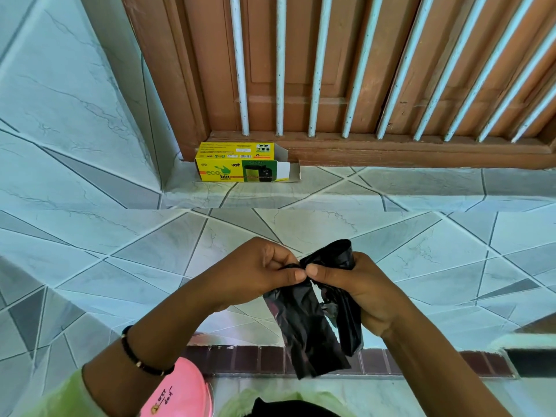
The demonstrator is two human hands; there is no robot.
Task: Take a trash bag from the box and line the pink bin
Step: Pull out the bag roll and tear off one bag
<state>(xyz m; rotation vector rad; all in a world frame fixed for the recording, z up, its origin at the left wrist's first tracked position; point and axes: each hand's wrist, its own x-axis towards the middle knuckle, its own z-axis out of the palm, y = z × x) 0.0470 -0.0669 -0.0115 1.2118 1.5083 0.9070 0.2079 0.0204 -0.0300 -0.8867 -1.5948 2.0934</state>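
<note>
A folded black trash bag (pixel 304 326) hangs between my hands in front of me. My left hand (pixel 258 275) pinches its top edge with thumb and fingers. My right hand (pixel 352 290) grips the bunched part of the bag, and its thumb meets the left thumb at the edge. The yellow and green trash bag box (pixel 240 162) lies on the tiled ledge by the window frame, with its right end flap open. Part of the pink bin (pixel 180 392) shows at the bottom left, partly hidden under my left forearm.
A brown wooden window frame (pixel 391 145) with white bars rises behind the ledge. Pale tiled walls stand to the left. A strip of dark brown tiles (pixel 249 361) runs along the wall's base near the floor.
</note>
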